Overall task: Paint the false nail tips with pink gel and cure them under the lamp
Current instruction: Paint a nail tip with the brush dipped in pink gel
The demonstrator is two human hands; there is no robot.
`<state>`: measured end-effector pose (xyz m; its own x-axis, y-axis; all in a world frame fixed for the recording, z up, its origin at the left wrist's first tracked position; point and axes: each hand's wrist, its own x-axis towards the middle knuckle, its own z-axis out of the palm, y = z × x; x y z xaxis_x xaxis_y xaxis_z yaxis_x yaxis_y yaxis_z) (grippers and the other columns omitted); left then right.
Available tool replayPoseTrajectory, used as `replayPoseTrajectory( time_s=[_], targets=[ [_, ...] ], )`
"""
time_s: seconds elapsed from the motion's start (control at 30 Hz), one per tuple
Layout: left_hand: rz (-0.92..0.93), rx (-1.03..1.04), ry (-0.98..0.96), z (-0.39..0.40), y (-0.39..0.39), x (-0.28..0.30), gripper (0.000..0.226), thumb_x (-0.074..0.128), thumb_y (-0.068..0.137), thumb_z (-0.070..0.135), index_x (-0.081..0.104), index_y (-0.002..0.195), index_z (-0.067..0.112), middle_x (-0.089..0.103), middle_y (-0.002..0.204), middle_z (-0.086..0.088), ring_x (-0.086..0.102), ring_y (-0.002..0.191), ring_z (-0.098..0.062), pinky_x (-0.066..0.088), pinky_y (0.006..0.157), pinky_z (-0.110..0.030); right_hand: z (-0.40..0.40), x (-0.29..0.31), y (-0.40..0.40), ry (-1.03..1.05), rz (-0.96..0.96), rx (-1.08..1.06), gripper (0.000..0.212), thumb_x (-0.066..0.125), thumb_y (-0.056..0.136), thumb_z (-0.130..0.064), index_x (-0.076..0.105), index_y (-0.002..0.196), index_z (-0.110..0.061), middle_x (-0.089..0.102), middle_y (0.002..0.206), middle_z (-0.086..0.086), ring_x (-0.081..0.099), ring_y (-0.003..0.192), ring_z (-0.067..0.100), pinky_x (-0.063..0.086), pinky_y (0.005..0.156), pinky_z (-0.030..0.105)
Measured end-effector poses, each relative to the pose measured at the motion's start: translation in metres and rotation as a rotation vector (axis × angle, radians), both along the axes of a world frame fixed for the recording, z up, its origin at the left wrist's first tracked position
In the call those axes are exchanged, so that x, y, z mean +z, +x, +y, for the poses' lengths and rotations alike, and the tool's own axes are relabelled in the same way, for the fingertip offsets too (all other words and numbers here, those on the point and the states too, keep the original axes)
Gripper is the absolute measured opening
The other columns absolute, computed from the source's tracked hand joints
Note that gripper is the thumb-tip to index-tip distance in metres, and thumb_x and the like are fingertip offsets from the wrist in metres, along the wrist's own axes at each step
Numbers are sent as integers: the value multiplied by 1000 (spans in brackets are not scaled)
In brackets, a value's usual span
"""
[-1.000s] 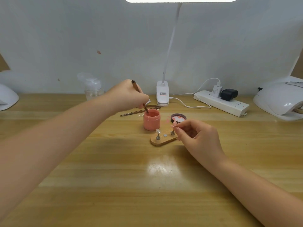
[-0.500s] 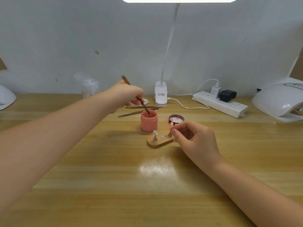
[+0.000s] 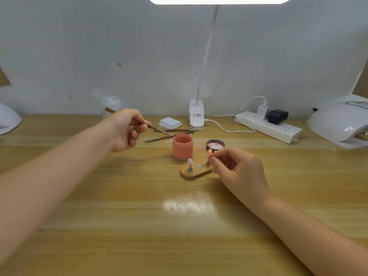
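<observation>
A pink nail tip [image 3: 209,152] stands on the wooden holder [image 3: 196,171], pinched by the right hand [image 3: 237,168]; a clear tip [image 3: 190,161] stands beside it. Behind sits the open pink gel jar [image 3: 182,146], its lid [image 3: 215,144] alongside. The left hand [image 3: 127,129] holds the brush [image 3: 139,122] in a narrow grip, bristles slanting right toward the jar's rim. Spare tools [image 3: 169,136] lie behind on the worktop [image 3: 179,226].

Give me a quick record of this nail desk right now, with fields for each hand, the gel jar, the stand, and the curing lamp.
left hand: grips thin brown brush, tip just left of jar rim
right hand: pinches pink nail tip over right peg
jar: open pink gel jar, dark lid lying beside it
stand: oval wooden stand, clear tip on left peg
lamp: white domed curing lamp, far right
</observation>
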<state>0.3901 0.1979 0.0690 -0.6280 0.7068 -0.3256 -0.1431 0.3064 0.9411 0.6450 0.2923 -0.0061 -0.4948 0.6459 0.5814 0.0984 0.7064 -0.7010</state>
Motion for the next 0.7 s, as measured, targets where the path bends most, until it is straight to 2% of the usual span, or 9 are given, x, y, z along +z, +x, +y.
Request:
replayPoseTrajectory(
  time_s=[0.1, 0.23, 0.37, 0.5, 0.63, 0.7],
  targets=[
    [-49, 0, 43, 3, 4, -1, 22, 46, 84, 17, 67, 78, 14, 55, 51, 8, 33, 39, -7, 24, 51, -22, 0, 0, 0, -3, -4, -1, 4, 73, 82, -9, 73, 86, -9, 70, 73, -1, 67, 67, 14, 55, 68, 37],
    [-27, -24, -35, 2, 12, -8, 18, 47, 85, 19, 63, 79, 17, 58, 52, 9, 34, 40, -7, 24, 49, -22, 0, 0, 1, 9, -16, -2, 5, 73, 82, -10, 73, 88, -9, 70, 74, -2, 67, 68, 12, 56, 68, 34],
    [7, 72, 23, -7, 12, -11, 20, 45, 86, 17, 64, 79, 16, 60, 50, 8, 35, 40, -7, 25, 49, -22, 0, 1, 1, 13, -19, -1, 5, 73, 82, -10, 74, 88, -9, 70, 74, -2, 67, 67, 10, 55, 67, 33],
    [34, 160, 237, -14, 25, -9, 20, 47, 88, 17, 66, 82, 15, 61, 51, 6, 39, 45, -6, 30, 48, -20, 0, 1, 1, 17, -21, -2, 5, 73, 82, -11, 74, 87, -11, 70, 72, -3, 66, 66, 10, 55, 66, 32],
    [46, 97, 507, -19, 63, -8, 24, 48, 91, 13, 69, 82, 8, 65, 56, -2, 48, 50, -7, 38, 46, -14, 0, 1, 1, 4, -24, -7, 5, 73, 83, -11, 74, 87, -11, 70, 73, -3, 67, 67, 9, 56, 68, 33],
    [183, 32, 587, -24, 84, -15, 25, 47, 92, 10, 70, 82, 8, 68, 62, -5, 51, 56, -10, 41, 51, -17, 0, 1, 1, -15, -27, -10, 5, 72, 83, -11, 74, 88, -10, 70, 73, -3, 67, 68, 10, 57, 69, 35]
  ],
)
